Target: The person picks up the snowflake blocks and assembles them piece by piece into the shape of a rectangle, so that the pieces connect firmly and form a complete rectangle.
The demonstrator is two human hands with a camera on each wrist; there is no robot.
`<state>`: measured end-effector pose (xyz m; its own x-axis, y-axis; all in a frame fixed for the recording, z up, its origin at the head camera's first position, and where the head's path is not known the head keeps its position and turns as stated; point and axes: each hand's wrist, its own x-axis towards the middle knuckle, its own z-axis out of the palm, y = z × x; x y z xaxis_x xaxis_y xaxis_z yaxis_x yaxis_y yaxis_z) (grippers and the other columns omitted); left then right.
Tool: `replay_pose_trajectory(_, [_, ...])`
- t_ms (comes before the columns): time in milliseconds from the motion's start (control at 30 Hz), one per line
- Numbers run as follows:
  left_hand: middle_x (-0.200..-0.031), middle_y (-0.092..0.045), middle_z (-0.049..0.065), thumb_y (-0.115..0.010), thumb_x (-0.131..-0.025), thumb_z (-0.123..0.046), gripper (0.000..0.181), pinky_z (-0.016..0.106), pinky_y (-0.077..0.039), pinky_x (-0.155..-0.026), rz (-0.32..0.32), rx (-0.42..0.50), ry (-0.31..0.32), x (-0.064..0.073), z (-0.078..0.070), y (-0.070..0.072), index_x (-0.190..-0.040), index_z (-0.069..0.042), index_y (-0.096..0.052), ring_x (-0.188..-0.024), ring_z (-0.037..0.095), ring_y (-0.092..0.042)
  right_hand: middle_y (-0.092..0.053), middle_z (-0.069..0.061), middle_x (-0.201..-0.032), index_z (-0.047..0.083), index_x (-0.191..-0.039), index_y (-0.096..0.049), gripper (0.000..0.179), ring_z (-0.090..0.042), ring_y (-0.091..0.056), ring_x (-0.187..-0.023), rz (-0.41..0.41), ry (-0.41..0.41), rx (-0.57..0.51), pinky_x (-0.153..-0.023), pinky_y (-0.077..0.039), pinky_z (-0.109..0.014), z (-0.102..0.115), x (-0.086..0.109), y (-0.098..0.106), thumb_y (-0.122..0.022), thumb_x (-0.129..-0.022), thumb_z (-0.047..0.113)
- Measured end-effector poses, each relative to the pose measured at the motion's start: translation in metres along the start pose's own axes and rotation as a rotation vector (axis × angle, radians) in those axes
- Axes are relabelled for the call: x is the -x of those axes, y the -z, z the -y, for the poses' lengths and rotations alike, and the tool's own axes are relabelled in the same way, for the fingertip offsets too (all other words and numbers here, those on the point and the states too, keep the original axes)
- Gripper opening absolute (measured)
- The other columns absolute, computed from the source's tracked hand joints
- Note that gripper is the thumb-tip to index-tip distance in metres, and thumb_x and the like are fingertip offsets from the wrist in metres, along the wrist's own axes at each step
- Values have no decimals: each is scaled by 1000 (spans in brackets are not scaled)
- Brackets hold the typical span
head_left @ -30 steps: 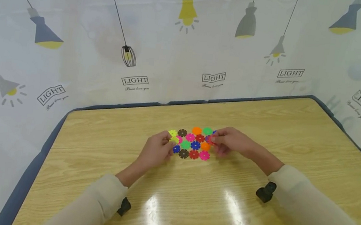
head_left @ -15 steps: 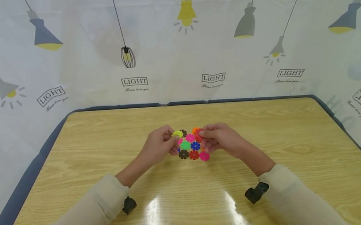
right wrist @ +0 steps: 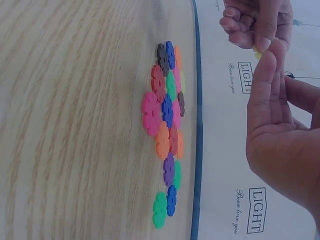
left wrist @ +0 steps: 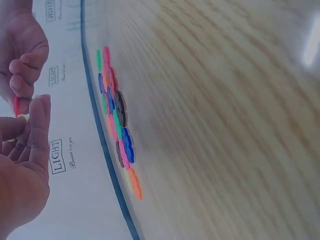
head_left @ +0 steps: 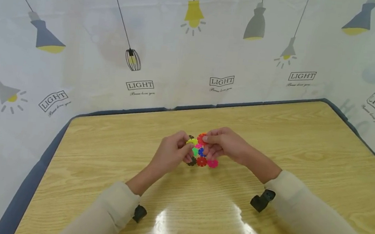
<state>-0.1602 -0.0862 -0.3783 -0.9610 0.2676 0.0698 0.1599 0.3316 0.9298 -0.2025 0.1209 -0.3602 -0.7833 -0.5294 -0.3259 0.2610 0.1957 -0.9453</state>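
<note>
Left hand (head_left: 171, 152): pinches a yellow notched disc (head_left: 191, 141) between thumb and fingers
Right hand (head_left: 230, 146): pinches a red notched disc (head_left: 200, 138), which is near the yellow one; if they touch, one cannot tell
Other discs (right wrist: 167, 111): lie flat and close together, in many colours, on the wooden table (head_left: 199, 202), below the raised hands

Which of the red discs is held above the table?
The red disc pinched in the right hand; the other red discs lie flat on the table.
</note>
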Motion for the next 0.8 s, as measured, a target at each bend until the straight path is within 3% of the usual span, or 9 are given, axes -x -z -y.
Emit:
replay_pose_trajectory(200, [-76, -68, 12, -60, -96, -5, 6, 32, -59, -60, 4, -86, -77, 1, 0, -3, -91, -3, -56, -61, 15, -66, -63, -7, -66, -3, -88, -60, 26, -16, -64, -55, 26, -27, -1, -58, -56, -28, 0, 2, -1, -54, -99, 19])
replay_pose_trajectory(467, [-67, -64, 6, -60, -95, -2, 6, 19, -52, -51, -29, -268, -271, 3, -3, -6, -89, -2, -58, -53, 9, -62, -63, -5, -64, -6, -91, -59, 25, -14, -63, -52, 41, -30, -45, -55, -54, -26, 3, 5, -6, -51, -100, 16])
replay_pose_trajectory(633, [-69, -65, 7, -59, -96, -5, 5, 20, -53, -53, -38, -233, -236, 2, 1, -5, -92, -3, -57, -55, 10, -63, -64, -7, -67, -5, -91, -61, 28, -15, -63, -55, 47, -27, -21, -57, -56, -28, 2, 4, 0, -51, -101, 19])
replay_pose_trajectory(800, [-71, -66, 10, -60, -97, -9, 7, 23, -56, -56, -86, -155, -167, 3, 10, 3, -92, -6, -56, -58, 13, -64, -68, -9, -76, -6, -115, -61, 35, -16, -67, -62, -36, 14, -3, -66, -59, -32, -2, 4, 26, -50, -102, 25])
